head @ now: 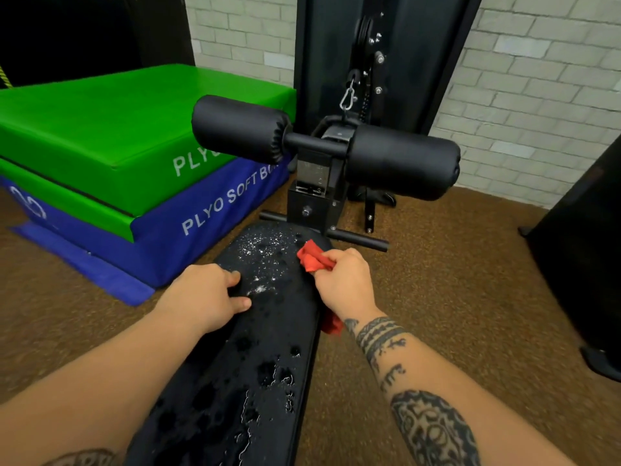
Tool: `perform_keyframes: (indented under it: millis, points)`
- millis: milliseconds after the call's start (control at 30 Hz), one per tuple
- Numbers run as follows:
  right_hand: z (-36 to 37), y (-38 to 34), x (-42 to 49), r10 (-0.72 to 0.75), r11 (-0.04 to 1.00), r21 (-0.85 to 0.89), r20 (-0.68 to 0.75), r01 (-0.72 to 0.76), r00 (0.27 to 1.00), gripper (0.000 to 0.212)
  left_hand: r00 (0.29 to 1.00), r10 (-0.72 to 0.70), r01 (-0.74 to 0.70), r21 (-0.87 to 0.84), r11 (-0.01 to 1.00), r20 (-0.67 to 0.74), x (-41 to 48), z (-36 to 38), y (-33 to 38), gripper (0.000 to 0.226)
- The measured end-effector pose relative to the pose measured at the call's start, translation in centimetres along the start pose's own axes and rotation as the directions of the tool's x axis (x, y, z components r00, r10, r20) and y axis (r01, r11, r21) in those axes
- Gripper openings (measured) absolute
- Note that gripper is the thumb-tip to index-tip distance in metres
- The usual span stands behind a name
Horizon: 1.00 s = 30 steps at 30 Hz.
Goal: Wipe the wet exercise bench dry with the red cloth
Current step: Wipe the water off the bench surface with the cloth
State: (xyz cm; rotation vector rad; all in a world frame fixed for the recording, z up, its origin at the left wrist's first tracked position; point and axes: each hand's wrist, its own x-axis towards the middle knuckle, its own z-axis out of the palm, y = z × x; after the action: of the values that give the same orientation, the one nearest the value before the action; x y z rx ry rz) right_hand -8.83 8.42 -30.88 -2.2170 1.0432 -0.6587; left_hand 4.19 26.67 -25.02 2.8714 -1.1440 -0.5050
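Head view: black bench surface (275,331) runs from the bottom edge fwd to its far end and is wet over most of its length. Water drops (265,253) are densest at the far end, w/ larger puddled patches nearer the camera. R hand (342,280) sits at the right edge of the surface nr the far end, fingers clenched round the red cloth (314,258). Cloth is bunched: one wad sticks out fwd of the fingers over the far right corner, and a 2nd tail hangs below the wrist beside the pad edge. L hand (208,294) rests on the left edge opp. the R hand, fingers relaxed, thumb and one fingertip on the wet top, grasping nothing. Beyond the far end are two black foam rollers (403,163) on the frame, w/ a carabiner (347,97) above. To the left, a green plyo box (117,129) is stacked on a blue plyo box (201,230). Floor (437,297) is brown; brick wall (537,79) is pale.
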Motion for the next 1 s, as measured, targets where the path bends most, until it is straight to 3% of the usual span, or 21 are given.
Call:
perform_keyframes:
  millis: [133,200,300,367,667,767,867,933,1000]
  points:
    - [-1.0,0.3,1.9,0.183,0.982,0.076,-0.127,-0.174,0.975,0.031,1.0,0.004,-0.004,-0.001,1.0,-0.012,-0.1,0.1,0.0,0.066]
    - [-1.6,0.2,1.3,0.068,0.996,0.059,-0.11,-0.062,0.992,0.033,1.0,0.004,-0.004,-0.015,1.0,-0.013,-0.1,0.2,0.0,0.065]
    - [-1.6,-0.2,-0.8,-0.191,0.979,-0.056,0.054,0.194,0.98,0.032,1.0,-0.001,0.0,-0.036,0.999,-0.011,-0.1,0.2,0.0,0.065]
    - [-0.9,0.7,-1.2,-0.23,0.961,-0.128,0.112,0.243,0.967,0.03,1.0,0.007,-0.007,-0.024,1.0,-0.004,0.0,0.3,0.0,0.064]
    - [-1.4,-1.1,4.5,0.083,0.991,-0.102,-0.009,-0.084,0.997,0.021,0.999,-0.034,0.033,-0.089,0.995,-0.012,-0.1,0.3,0.0,0.065]
    - [-2.9,-1.5,4.2,-0.007,0.995,-0.103,-0.023,0.005,1.0,0.032,0.999,-0.033,0.032,-0.078,0.996,-0.02,-0.1,0.4,0.0,0.065]
    - [-2.4,-0.4,2.7,-0.139,0.963,-0.203,0.184,0.176,0.973,0.037,0.999,-0.03,0.029,-0.061,0.998,-0.022,0.0,0.5,0.1,0.064]
    - [-2.0,0.5,2.3,-0.125,0.966,-0.196,0.201,0.165,0.971,0.034,0.999,-0.028,0.028,-0.043,0.999,-0.016,0.0,0.5,0.1,0.064]
    - [-1.8,0.7,3.3,-0.08,0.98,-0.172,0.131,0.102,0.988,0.03,1.0,-0.028,0.028,-0.031,0.999,-0.009,0.1,0.6,0.1,0.064]
